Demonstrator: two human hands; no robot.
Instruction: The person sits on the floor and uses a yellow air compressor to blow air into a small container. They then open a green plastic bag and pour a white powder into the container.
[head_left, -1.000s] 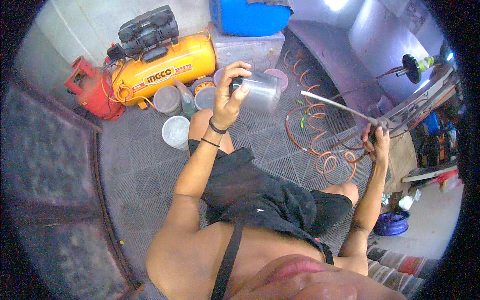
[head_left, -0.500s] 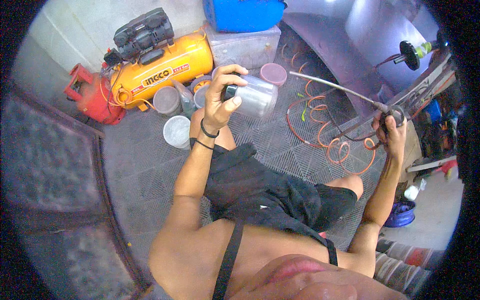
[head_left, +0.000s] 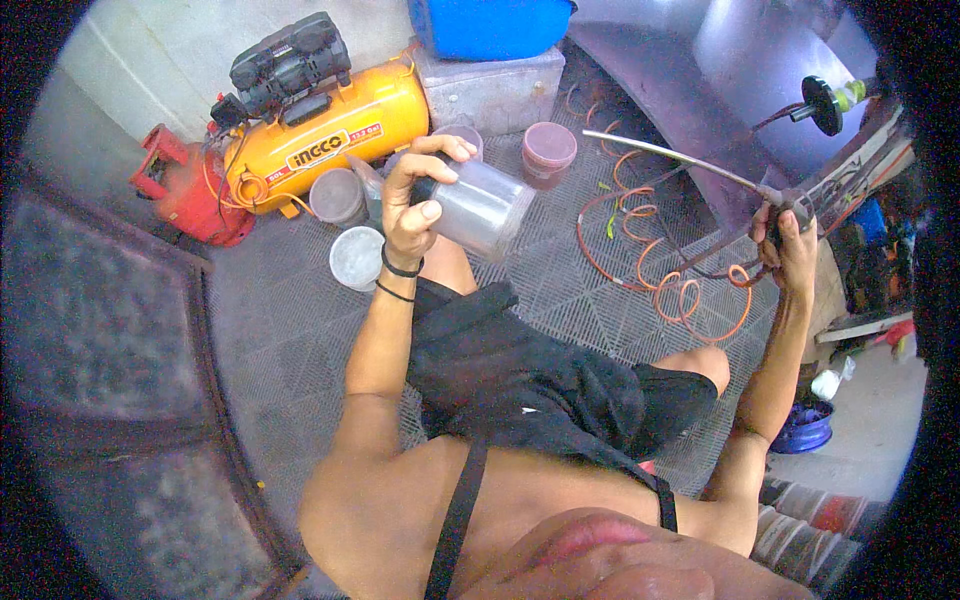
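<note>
Grey ribbed floor mat (head_left: 300,330) covers the ground. Yellow cylindrical air compressor (head_left: 320,140) with black motor on top lies at the back, red gas cylinder (head_left: 185,190) just beside it on the left, blue plastic box (head_left: 490,25) on a grey metal case (head_left: 495,90) to its right. Orange coiled air hose (head_left: 690,295) sprawls on the mat near the right side. Round lidded containers near the compressor: a grey one (head_left: 357,257), a brownish one (head_left: 337,195), a maroon one (head_left: 549,150). Left hand (head_left: 415,200) is raised mid-frame, fingers wrapped tight round a translucent plastic cup (head_left: 480,208) tipped on its side, black cap end toward the palm. Right hand (head_left: 790,245) is closed round the handle of a thin metal spray wand (head_left: 680,160), held up at right, tube pointing left.
</note>
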